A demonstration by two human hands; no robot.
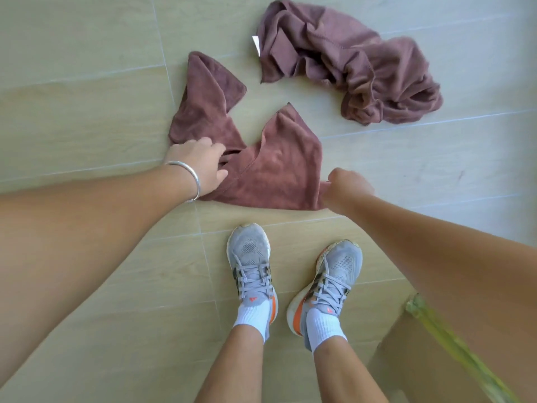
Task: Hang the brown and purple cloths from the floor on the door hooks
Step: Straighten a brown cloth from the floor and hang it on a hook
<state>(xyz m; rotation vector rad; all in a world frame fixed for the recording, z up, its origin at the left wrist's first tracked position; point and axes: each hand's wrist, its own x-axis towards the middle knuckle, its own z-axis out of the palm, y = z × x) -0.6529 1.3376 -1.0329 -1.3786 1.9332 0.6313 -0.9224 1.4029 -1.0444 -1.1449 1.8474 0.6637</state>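
Both hands down at the brown cloth [261, 167] on the floor [87, 112]. Left hand [200, 167] grips its left edge, fingers curled into the folds; right hand [348, 184] pinches the near right corner. Cloth spans from one grip to the other, long axis across, remainder lying beyond the knuckles. Purple cloth [348, 59] bunched, well beyond and right of the right grip, untouched. Likely next: straight lift. Door hooks not in view.

Bright, even daylight, soft shadows; wide-angle bending stretches the forearms at the edges (slightly soft throughout).
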